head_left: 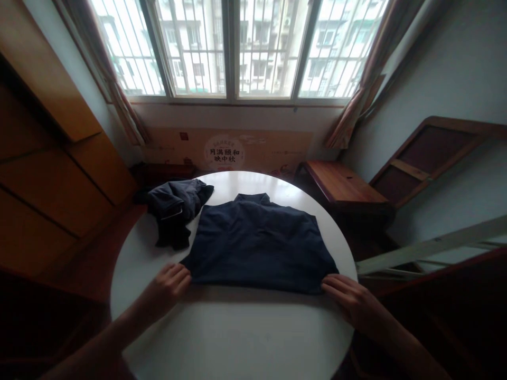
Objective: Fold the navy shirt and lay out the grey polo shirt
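A dark navy shirt (261, 245) with a collar at its far edge lies spread flat on a round white table (237, 332). Its near edge runs straight across between my two hands. My left hand (172, 282) is closed on the near left corner of the cloth. At the near right corner, my right hand (348, 295) pinches the fabric, with the thumb hidden. Left of the shirt, a crumpled heap of dark clothes (174, 203) rests at the table's far left edge, partly hanging over it.
Beyond the table's right side stand a wooden bench (344, 182) and a framed wooden panel (428, 153) leaning at the wall. Wooden cabinets (59, 174) line the left. A barred window (233, 47) with curtains is at the back, above a printed banner (225, 150).
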`<state>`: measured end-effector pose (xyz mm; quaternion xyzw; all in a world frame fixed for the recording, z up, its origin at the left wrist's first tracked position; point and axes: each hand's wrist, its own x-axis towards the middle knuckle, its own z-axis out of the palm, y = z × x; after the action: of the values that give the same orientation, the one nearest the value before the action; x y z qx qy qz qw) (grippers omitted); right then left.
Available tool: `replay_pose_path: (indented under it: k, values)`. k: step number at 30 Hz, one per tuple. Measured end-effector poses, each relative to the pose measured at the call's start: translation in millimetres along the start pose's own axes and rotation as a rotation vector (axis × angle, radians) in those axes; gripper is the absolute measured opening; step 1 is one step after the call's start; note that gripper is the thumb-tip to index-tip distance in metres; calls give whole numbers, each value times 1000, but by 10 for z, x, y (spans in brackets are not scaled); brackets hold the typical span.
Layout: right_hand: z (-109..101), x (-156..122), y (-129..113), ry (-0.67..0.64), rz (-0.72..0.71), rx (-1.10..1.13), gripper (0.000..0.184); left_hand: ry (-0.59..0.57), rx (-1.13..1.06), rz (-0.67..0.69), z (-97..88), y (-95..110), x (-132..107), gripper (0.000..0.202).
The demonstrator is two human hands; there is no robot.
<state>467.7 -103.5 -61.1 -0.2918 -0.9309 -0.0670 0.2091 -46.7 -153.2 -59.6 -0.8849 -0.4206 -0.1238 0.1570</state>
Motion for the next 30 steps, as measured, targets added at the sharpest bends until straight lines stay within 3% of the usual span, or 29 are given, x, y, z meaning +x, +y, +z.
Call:
replay_pose_path:
  k: [2, 4, 7, 10, 12, 14, 16, 18, 20, 23, 26, 30]
  values:
    - [-104, -70, -125, -54, 41, 34, 43, -43, -54, -15, -145, 144, -98, 23]
    - [-188, 35, -180, -52, 103, 78, 40, -83, -130, -33, -281, 220, -30, 26]
    - [-158, 554, -135, 13, 185, 174, 39, -115, -264, -53, -354, 233, 434, 34]
    - [111, 1309, -5, -24, 262, 222, 38, -106, -348, -54, -140, 191, 1160, 37]
    - [360, 1729, 111, -157, 339, 164, 50, -137, -369, -107, 136, 137, 1582, 41]
    - [590, 1954, 254, -326, 501, 104, 64, -242, -340, -245, 433, 48, 1818, 48]
    - [755, 1972, 424, -441, 629, 74, 71, -341, -309, -381, 677, -77, 1838, 54]
    - [839, 1860, 600, -466, 715, 51, 72, -364, -284, -466, 824, -218, 1709, 59]
    - [859, 1731, 749, -445, 772, 27, 69, -332, -268, -499, 866, -345, 1552, 59]
    - [823, 1666, 846, -449, 801, 24, 64, -290, -278, -472, 790, -433, 1439, 57]
    - [749, 1713, 697, -390, 727, -37, 62, -274, -290, -429, 650, -354, 1425, 54]
    - [606, 1534, 121, -290, 408, 32, 61, -298, -322, -278, 458, -72, 1152, 51]
